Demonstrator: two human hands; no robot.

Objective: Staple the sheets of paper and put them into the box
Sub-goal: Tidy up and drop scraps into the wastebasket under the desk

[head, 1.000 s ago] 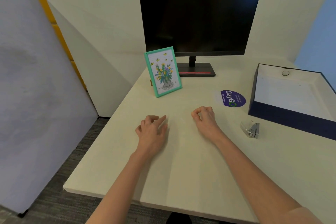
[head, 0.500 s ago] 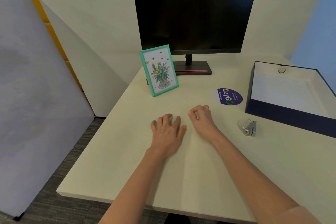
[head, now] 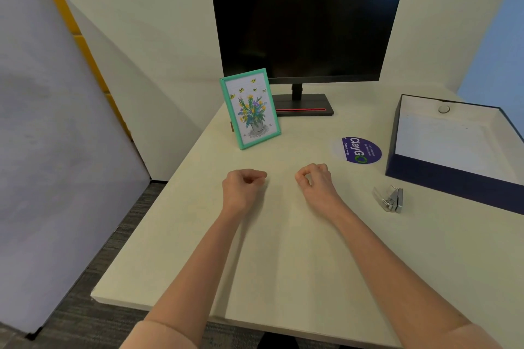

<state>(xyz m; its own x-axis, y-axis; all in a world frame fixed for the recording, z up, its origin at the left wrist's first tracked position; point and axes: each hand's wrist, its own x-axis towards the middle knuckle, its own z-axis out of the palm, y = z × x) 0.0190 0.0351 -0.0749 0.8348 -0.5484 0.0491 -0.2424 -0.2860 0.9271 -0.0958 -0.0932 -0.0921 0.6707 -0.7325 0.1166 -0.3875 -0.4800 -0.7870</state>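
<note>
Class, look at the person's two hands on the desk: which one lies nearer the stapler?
The right hand. It rests loosely curled just left of the stapler, while the left hand is fisted further away, below the picture frame.

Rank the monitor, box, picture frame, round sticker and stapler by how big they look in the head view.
1. monitor
2. box, though cut off at the right edge
3. picture frame
4. round sticker
5. stapler

The box sits nearer the camera than the monitor, so true sizes remain unsure.
</note>
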